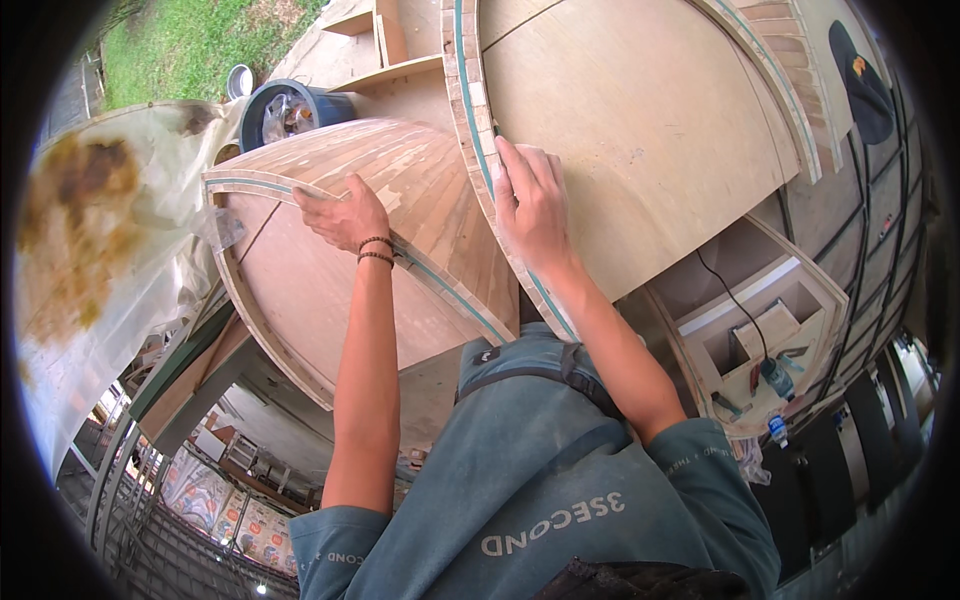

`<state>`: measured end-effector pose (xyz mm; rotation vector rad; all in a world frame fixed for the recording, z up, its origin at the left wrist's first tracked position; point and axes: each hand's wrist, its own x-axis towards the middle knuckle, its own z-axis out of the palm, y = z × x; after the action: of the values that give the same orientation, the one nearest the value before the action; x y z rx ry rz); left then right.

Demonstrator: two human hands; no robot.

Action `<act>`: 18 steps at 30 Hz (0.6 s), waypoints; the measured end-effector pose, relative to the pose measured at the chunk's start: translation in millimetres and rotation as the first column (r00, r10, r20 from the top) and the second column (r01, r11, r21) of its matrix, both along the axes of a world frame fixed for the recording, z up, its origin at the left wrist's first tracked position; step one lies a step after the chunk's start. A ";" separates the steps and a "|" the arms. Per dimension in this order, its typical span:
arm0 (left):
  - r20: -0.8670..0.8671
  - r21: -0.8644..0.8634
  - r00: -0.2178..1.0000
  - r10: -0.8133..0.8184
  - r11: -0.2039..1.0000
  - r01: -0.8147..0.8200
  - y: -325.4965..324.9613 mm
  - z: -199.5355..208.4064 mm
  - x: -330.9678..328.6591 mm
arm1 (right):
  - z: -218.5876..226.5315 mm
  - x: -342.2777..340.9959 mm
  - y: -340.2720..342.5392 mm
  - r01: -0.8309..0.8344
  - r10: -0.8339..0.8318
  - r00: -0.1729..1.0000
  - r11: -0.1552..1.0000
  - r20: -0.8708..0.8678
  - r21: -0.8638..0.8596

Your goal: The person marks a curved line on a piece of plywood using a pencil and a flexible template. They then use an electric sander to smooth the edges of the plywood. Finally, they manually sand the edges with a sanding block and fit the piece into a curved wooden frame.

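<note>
Your two hands are apart. Your left hand (348, 215), two bracelets (375, 249) at its wrist, lies on the left panel (320, 290), thumb lifted off the fingers. Your right hand (535, 205) curls on the right panel (640, 130); whether it grips anything is hidden. Both wooden panels, before you, are pale with teal-striped curved rims; the right's top is cut off. Beyond sits one blue bucket (337, 106).

Pale tan panel (640, 150), teal-striped rim (470, 95), brown-streaked curved side (430, 180), grey-blue shirt (520, 440), blue bucket (330, 107), green grass (190, 50)
</note>
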<state>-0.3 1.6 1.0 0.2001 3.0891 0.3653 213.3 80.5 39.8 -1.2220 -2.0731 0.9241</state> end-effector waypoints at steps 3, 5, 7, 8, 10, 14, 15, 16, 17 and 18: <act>-0.001 0.005 1.000 -0.002 1.000 0.002 -0.4 -1.2 -0.4 | 3.7 -0.2 0.1 0.005 -0.005 1.000 1.000 0.002 0.006; 0.006 0.009 1.000 0.000 1.000 0.000 0.1 -0.9 -0.3 | 2.7 -2.7 2.5 0.011 -0.011 1.000 1.000 0.001 0.019; 0.019 0.009 1.000 0.005 1.000 -0.005 0.7 -0.4 -0.1 | -2.8 -6.0 7.3 0.014 -0.014 1.000 0.999 -0.006 0.036; 0.014 0.007 1.000 0.003 1.000 -0.003 0.4 -0.7 -0.4 | -2.4 -5.9 7.0 0.010 -0.010 1.000 0.999 0.000 0.038; 0.003 0.004 1.000 0.000 1.000 0.000 -0.3 -1.1 -0.9 | -1.5 -5.2 6.4 0.001 -0.001 1.000 0.999 0.014 0.043; 0.000 0.000 1.000 -0.001 1.000 0.001 -0.8 -1.3 -0.7 | 3.0 1.4 -3.3 -0.012 0.011 0.999 1.000 0.031 0.011; -0.005 0.003 1.000 -0.005 1.000 0.005 -1.1 -2.2 -0.8 | 4.1 2.6 -4.4 -0.012 0.011 1.000 1.000 0.029 0.011; -0.009 0.005 1.000 -0.009 1.000 0.009 -1.2 -3.0 -1.0 | 4.7 3.2 -4.8 -0.012 0.011 1.000 1.000 0.027 0.012; -0.010 0.000 1.000 -0.006 1.000 0.006 -1.4 -3.1 -1.1 | 5.4 1.9 -3.5 -0.005 0.005 1.000 1.000 0.021 0.019; -0.012 -0.006 1.000 -0.004 1.000 0.004 -1.4 -3.3 -1.4 | 6.0 -0.6 -0.5 0.001 -0.002 1.000 1.000 0.016 0.027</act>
<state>-1.7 0.2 -2.3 0.2094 3.1001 0.3567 212.6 80.1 45.8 -1.2203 -2.0901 0.8858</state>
